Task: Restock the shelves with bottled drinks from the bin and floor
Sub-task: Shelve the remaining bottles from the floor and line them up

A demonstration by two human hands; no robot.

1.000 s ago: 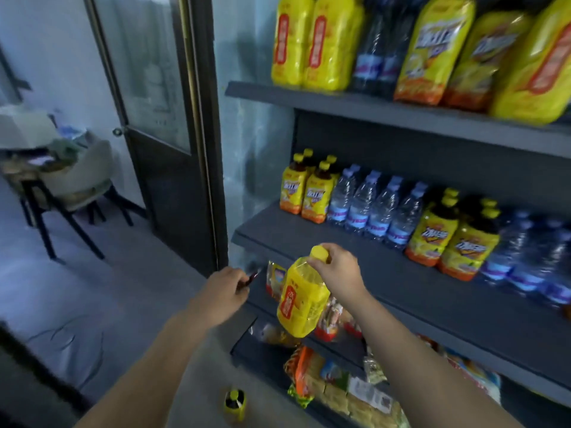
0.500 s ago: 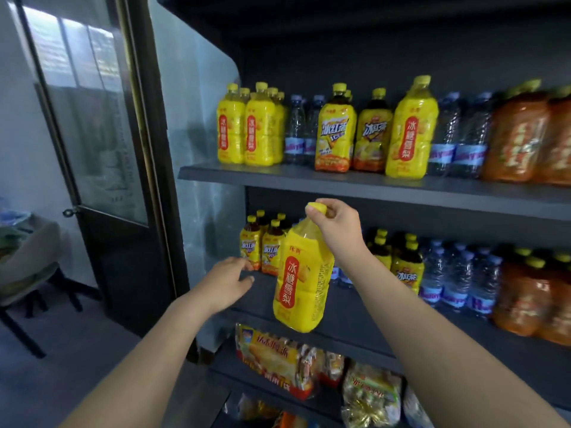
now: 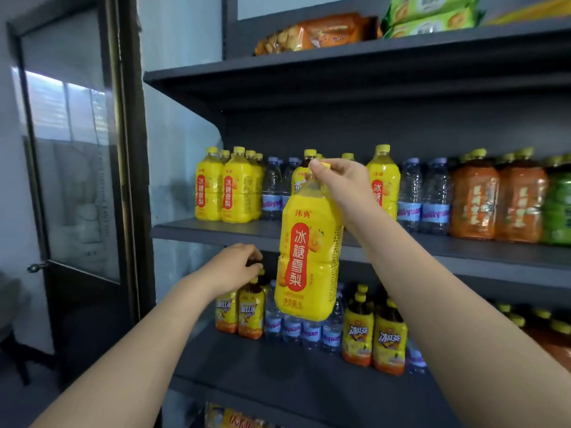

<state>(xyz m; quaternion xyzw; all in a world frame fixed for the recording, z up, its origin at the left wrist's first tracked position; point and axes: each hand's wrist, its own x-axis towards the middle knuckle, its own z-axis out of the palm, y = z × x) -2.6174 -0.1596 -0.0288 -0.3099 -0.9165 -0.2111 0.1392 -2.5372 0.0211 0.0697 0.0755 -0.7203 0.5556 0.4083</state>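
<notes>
Pinching big yellow bottle [image 3: 309, 257] by its cap with right grip [image 3: 343, 186]; hangs below the grip, in front of middle shelf [image 3: 191, 230], not yet set down. Well stocked behind already (matching yellow bottles [image 3: 228, 186] left of the grip). Cannot tell whether left grip [image 3: 233, 268], curled lower left, holds anything.

A small shop. Grey metal shelves [image 3: 463, 251] carry rows of bottled drinks [image 3: 210, 186], with packaged snacks [image 3: 324, 32] above.

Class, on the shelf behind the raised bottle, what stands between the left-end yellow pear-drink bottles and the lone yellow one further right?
Head view: clear water bottles, then iced-tea bottles mostly hidden behind the held bottle and right hand.
</notes>
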